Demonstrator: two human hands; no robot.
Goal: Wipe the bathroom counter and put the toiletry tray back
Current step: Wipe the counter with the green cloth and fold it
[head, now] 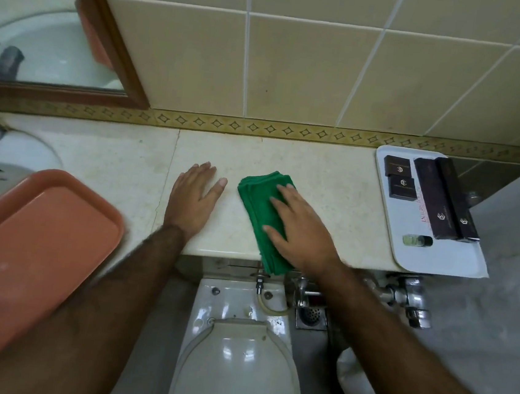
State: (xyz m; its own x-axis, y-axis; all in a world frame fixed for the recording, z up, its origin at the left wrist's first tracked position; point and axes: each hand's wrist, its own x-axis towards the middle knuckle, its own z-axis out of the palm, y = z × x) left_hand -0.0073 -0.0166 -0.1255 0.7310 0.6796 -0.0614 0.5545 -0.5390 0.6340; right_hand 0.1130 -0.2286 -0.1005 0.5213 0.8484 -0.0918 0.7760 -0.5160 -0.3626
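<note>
Head | right hand (300, 230) flat on cloth (259, 209) | left hand (192, 201) spread | tray (444, 261) right

— We see soft, even, rather dim warm light, with hardly any shadows.
— We agree; glare glints on the toilet lid (237, 355), edges bow outward, and the orange tray (33, 237) blurs.

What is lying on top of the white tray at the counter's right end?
On the white tray lie two small dark boxes, two long dark boxes and a small bottle. A printed strip beside the long boxes is partly covered.
</note>
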